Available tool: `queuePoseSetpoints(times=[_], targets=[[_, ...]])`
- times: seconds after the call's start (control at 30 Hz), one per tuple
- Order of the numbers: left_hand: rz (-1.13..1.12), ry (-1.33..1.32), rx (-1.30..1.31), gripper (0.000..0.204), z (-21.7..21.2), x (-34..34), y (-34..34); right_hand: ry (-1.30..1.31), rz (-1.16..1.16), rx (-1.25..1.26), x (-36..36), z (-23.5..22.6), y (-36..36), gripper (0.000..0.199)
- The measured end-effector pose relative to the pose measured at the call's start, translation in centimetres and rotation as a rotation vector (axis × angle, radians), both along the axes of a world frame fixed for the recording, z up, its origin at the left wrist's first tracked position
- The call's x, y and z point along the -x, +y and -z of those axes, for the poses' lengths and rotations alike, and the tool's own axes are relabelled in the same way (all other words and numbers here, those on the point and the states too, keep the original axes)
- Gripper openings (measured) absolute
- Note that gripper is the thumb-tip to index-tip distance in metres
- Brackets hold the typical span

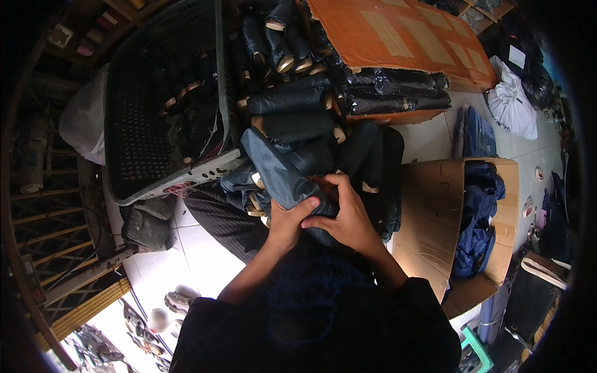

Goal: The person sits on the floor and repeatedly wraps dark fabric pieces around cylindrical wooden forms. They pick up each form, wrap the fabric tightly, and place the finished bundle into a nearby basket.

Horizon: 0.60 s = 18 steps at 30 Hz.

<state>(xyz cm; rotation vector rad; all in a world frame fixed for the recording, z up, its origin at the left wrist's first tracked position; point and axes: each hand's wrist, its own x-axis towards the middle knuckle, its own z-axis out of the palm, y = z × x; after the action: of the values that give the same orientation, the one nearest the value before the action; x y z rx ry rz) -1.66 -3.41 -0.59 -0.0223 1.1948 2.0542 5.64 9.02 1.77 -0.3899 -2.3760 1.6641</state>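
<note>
— Your dark sleeves (323, 323) fill the bottom of the view, closest of all. What sits beyond them?

— White floor tiles (199, 255), and on them a heap of dark rolled fabric bundles (298, 99) with pale cardboard ends. You have a grey perforated plastic crate (143, 105) tipped on its side at your left, more rolls inside it. An orange cardboard box (404, 37) lies at the far side of the heap (two wrapped black rolls are stacked against its near edge). At your right an open brown carton (435, 211) holds blue garments (476, 230).

— And the edges of the room?

— A white sack (81, 124) beside the crate, another white bag (513, 99) far right, wooden slats (56, 236) down your left side, and a pair of shoes (177, 303) low on the tiles.

— How do your hands stand?

— Both are raised in front of your chest, forearms converging. Your left hand (287, 222) is clenched on the dark blue-grey cloth (280, 171), thumb lying over a fold. Your right hand (348, 217) is curled around the same cloth, fingers bent inward, its thumb meeting your left thumb.

— Where is that cloth exactly?

— Between your hands, trailing up and leftward over the nearest rolls toward the crate's rim.
</note>
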Motion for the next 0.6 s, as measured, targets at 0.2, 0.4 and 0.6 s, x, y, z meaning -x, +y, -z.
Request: queuePoseSetpoints(times=[0.2, 0.4, 0.6], targets=[[-0.007, 0.001, -0.027, 0.031, -1.3, 1.0, 0.2, 0.213, 0.086, -0.14, 0.0, 0.4, -1.3, 0.061], [0.111, 0.031, -0.075, 0.03, -2.4, 1.8, 0.3, 0.298, 0.109, -0.072, 0.2, -1.1, -1.7, 0.041], [0.181, 0.049, -0.025, 0.031, -3.4, 3.3, 0.2, 0.268, 0.021, -0.107, 0.0, -1.4, -0.8, 0.041]])
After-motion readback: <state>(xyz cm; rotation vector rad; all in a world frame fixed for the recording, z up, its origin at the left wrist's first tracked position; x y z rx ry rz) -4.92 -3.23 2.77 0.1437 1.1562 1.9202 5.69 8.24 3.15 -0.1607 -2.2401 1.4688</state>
